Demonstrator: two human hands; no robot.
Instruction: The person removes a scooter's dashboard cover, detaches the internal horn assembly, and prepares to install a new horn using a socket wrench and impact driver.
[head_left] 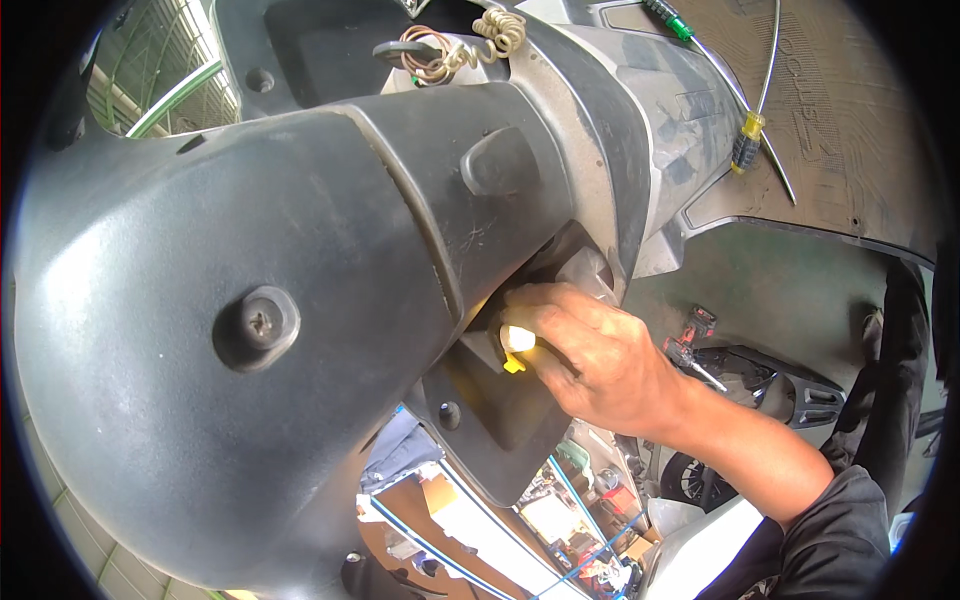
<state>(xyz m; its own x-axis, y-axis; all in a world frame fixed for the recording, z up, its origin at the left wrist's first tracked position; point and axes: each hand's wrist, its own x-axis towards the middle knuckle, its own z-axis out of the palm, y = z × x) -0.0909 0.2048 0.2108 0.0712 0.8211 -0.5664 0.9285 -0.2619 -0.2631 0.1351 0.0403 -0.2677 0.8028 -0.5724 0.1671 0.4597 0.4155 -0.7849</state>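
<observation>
My right hand [600, 355] reaches in from the lower right, its fingers and thumb closed around a small lit light [518, 339] with a glowing whitish end and a yellow tab [514, 363]. Its exact kind I cannot make out. The fingertips are partly hidden in the gap below a dark plastic scooter cover [290, 210]. A black panel [475, 420] with a screw hole lies just under the hand and catches a yellow glow. Set into the large cover is a recessed cross-head screw [263, 320]. My left hand is not in view.
A green-handled screwdriver [680, 26] and a yellow-and-black-handled one [748, 140] rest on the brown ribbed footboard [850, 120]. Coiled beige wire [497, 35] sits at the top. Beyond my arm are a red-and-black power tool [700, 325] and a wheel [690, 480].
</observation>
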